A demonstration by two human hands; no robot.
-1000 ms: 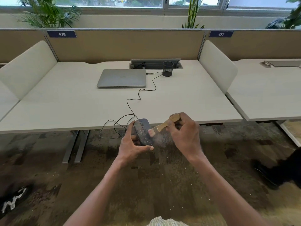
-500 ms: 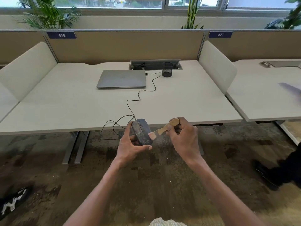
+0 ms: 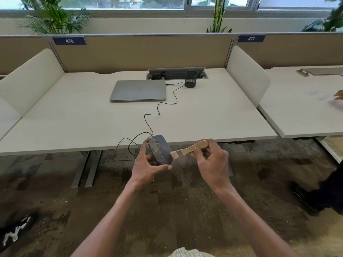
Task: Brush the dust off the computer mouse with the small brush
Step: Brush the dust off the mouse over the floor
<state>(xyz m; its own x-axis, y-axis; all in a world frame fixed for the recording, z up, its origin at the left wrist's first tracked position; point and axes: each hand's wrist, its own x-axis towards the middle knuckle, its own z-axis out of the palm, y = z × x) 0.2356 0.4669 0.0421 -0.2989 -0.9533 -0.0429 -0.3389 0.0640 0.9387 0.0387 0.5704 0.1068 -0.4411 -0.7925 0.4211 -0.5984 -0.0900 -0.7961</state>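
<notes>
My left hand (image 3: 146, 166) grips a dark, dusty wired computer mouse (image 3: 159, 150), held just in front of the desk's near edge and tilted toward me. A small brush with a pale wooden handle (image 3: 193, 148) is pinched in my right hand (image 3: 212, 162). Its light bristles touch the mouse's lower right side. The mouse's black cable (image 3: 157, 112) loops off the desk edge and runs back across the desk to the laptop.
A shut grey laptop (image 3: 138, 90) and a black mesh pen cup (image 3: 191, 79) stand at the back of the white desk (image 3: 74, 123). White dividers flank the desk. Another person's hand (image 3: 337, 99) is over the right-hand desk; a dark shoe (image 3: 304, 199) is on the carpet.
The brush bristles have slid down along the mouse's right side. A hand has appeared over the right-hand desk.
</notes>
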